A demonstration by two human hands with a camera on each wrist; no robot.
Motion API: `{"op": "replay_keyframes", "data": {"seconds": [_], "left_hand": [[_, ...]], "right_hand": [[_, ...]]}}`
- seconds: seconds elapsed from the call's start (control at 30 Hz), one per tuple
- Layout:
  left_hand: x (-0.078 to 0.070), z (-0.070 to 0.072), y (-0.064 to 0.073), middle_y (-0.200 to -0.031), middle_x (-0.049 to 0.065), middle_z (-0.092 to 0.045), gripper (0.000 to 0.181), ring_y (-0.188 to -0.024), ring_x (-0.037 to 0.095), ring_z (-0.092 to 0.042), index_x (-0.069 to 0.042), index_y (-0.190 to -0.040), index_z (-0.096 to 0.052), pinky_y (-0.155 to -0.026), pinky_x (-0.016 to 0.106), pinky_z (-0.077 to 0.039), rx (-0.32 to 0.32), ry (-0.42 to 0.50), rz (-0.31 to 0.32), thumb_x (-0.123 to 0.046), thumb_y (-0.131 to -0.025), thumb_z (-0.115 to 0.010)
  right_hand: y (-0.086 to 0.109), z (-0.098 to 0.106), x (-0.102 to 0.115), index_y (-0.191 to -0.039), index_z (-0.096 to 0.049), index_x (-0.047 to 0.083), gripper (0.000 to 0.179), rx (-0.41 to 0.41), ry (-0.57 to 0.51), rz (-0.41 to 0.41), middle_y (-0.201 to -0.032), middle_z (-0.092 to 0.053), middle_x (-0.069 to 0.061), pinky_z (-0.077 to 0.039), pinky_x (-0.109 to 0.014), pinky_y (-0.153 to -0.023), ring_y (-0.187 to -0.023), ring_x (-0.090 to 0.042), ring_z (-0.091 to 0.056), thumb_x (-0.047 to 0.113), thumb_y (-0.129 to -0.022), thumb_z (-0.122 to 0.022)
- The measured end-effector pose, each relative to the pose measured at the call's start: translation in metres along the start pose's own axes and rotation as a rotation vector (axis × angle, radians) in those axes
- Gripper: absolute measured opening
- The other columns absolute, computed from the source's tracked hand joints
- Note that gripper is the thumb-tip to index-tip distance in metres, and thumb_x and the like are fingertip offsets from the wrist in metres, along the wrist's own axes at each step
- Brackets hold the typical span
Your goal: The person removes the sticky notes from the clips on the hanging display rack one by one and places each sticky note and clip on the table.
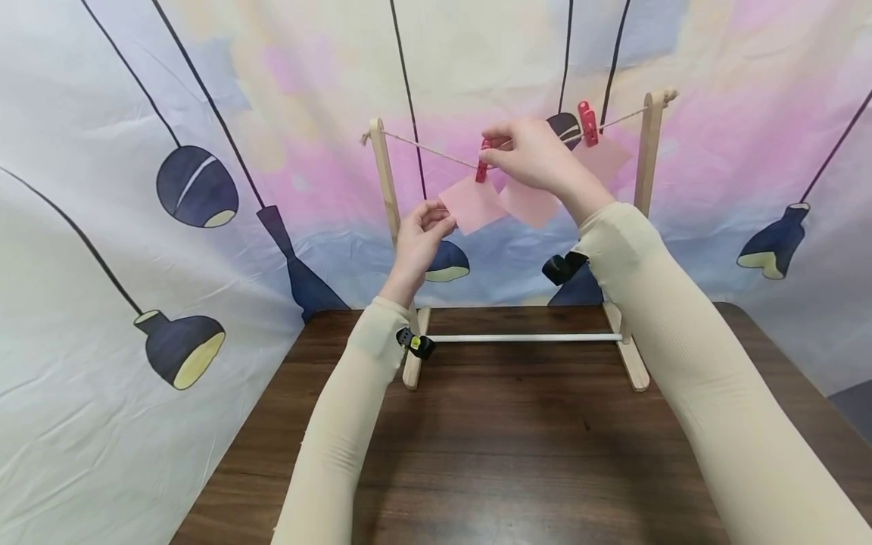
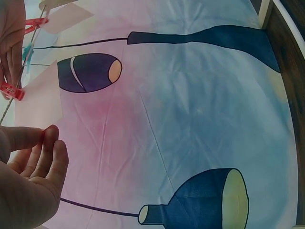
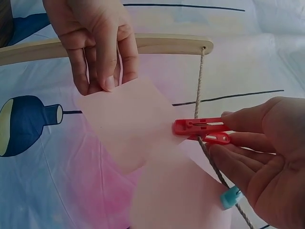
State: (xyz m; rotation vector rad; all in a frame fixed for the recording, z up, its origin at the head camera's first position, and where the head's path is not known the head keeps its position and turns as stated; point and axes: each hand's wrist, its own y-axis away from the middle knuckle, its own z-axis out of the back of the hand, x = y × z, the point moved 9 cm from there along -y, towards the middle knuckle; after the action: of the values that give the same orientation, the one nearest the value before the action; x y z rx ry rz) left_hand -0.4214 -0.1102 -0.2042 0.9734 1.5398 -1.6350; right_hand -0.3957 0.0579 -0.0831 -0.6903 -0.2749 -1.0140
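A pink square of paper [image 1: 471, 204] hangs by one corner from a rope [image 1: 431, 153]. My right hand [image 1: 534, 155] pinches a red clothespin [image 3: 200, 127] between thumb and fingers; its jaws are over that corner, at the rope. With thumb and fingertips, my left hand [image 1: 417, 244] pinches the same paper at its left edge. Beside it hangs a second pink paper [image 1: 530, 204], near a teal clothespin [image 3: 231, 197]; in the head view my right hand covers its top. A third pink paper [image 1: 606, 157] hangs farther right from another red clothespin [image 1: 588, 125].
The rope runs between two wooden posts [image 1: 649, 155] with feet on a dark brown table [image 1: 518, 446]. A white rod [image 1: 524, 338] joins the posts low down. Behind stands a painted cloth backdrop [image 1: 327, 98] with lamp drawings, close to the rack.
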Motion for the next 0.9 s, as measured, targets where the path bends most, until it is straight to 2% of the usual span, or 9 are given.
{"op": "replay_keyframes", "data": {"seconds": [0.1,0.33,0.57,0.73,0.9], "left_hand": [[-0.0008,-0.0005,0.0,-0.1,0.005,-0.063,0.023,-0.09,0.013,-0.064,0.005,-0.119,-0.059,-0.093,0.034,-0.055,0.003,-0.005,-0.007,0.001,-0.097,-0.064],[0.0008,0.0015,0.0014,-0.1,0.005,-0.063,0.023,-0.089,0.013,-0.064,0.005,-0.119,-0.059,-0.1,0.05,-0.049,0.005,-0.002,-0.006,0.001,-0.097,-0.064],[-0.0009,0.0017,0.0008,-0.1,0.005,-0.064,0.023,-0.09,0.013,-0.064,0.004,-0.119,-0.06,-0.096,0.041,-0.053,0.011,-0.015,-0.017,0.0,-0.097,-0.064],[0.0,0.0022,0.0008,-0.099,0.005,-0.063,0.019,-0.089,0.014,-0.064,0.003,-0.116,-0.059,-0.092,0.035,-0.055,0.014,-0.034,-0.016,0.001,-0.097,-0.064],[0.0025,0.0036,0.0012,-0.099,0.005,-0.063,0.018,-0.089,0.013,-0.064,0.002,-0.114,-0.059,-0.094,0.038,-0.054,0.011,-0.051,-0.008,0.0,-0.097,-0.064]], "right_hand": [[0.0008,0.001,0.0005,-0.146,-0.051,0.001,0.049,-0.001,-0.01,0.0,-0.142,-0.057,-0.017,-0.044,-0.042,-0.109,-0.131,-0.031,-0.054,0.024,-0.103,-0.058],[0.0004,-0.002,-0.0003,-0.145,-0.052,0.001,0.049,0.008,-0.04,0.004,-0.141,-0.057,-0.017,-0.044,-0.04,-0.109,-0.13,-0.028,-0.055,0.025,-0.103,-0.057],[-0.0001,-0.0028,-0.0037,-0.151,-0.044,0.003,0.055,0.015,-0.028,-0.01,-0.145,-0.054,-0.016,-0.044,-0.039,-0.109,-0.134,-0.027,-0.052,0.029,-0.104,-0.054],[-0.001,-0.0043,-0.0034,-0.148,-0.048,0.001,0.052,0.022,-0.036,0.004,-0.145,-0.054,-0.015,-0.044,-0.039,-0.108,-0.132,-0.027,-0.053,0.028,-0.104,-0.056],[-0.0013,-0.0063,-0.0006,-0.145,-0.051,-0.001,0.048,0.023,-0.018,0.034,-0.14,-0.058,-0.018,-0.046,-0.04,-0.107,-0.128,-0.029,-0.056,0.024,-0.104,-0.057]]}}
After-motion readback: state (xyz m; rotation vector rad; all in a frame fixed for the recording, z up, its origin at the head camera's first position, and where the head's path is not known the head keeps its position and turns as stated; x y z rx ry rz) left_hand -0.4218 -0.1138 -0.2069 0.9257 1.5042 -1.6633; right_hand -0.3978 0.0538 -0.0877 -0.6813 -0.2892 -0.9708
